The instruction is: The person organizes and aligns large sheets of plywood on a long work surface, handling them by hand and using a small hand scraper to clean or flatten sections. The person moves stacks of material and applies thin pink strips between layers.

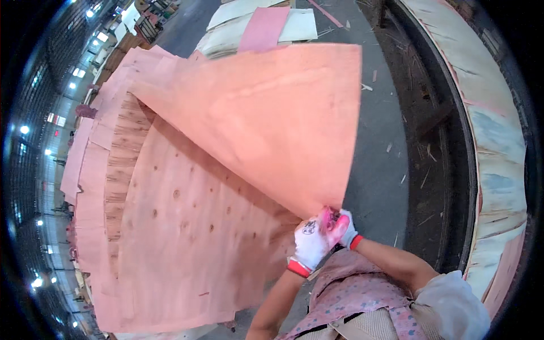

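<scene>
A thin salmon-pink wood veneer sheet [283, 113] is lifted at an angle over a stack of pink veneer sheets [187, 243] with dark knots. My left hand [311, 241], in a white glove with red cuff and pink stains, is closed on the sheet's near right corner. My right hand [344, 229], gloved alike, is closed beside it at the same corner, its fingers partly hidden behind the left.
More pale and pink sheets [221, 37] lie beyond the stack. Along the right runs a long dark metal frame [430, 107] beside pale veneer [493, 158]. Wood scraps lie on the grey floor [379, 170]. A factory hall with lights curves along the left.
</scene>
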Tool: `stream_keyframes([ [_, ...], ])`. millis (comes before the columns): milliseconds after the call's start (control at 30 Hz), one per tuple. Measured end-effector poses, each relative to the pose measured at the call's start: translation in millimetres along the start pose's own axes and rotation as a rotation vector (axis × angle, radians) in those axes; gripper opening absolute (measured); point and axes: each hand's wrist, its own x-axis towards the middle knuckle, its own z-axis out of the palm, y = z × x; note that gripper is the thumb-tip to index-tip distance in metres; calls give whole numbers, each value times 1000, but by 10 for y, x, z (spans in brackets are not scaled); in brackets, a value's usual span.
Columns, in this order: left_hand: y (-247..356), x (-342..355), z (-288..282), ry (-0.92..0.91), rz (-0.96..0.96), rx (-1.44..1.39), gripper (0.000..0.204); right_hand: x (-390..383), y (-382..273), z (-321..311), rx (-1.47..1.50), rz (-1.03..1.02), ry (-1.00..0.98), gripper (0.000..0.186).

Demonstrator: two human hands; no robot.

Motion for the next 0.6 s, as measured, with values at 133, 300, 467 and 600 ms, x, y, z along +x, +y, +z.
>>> stream_keyframes([
  [133, -448, -205, -170, -226, -336, -997, 42, -336, -804, 493, -968, -448, 153, 17],
  [300, -1816, -803, 130, 217, -643, -1334, 39, -381, -1307, 927, -1059, -995, 38, 17],
  [467, -3458, -1117, 618, -86, -671, -1901, 60, -702, -1793, 1258, -1303, -1168, -126, 46],
  [600, -3443, -476, 720, -218, -927, -1893, 99, -998, -2224, 1323, -1212, -1355, -245, 51],
])
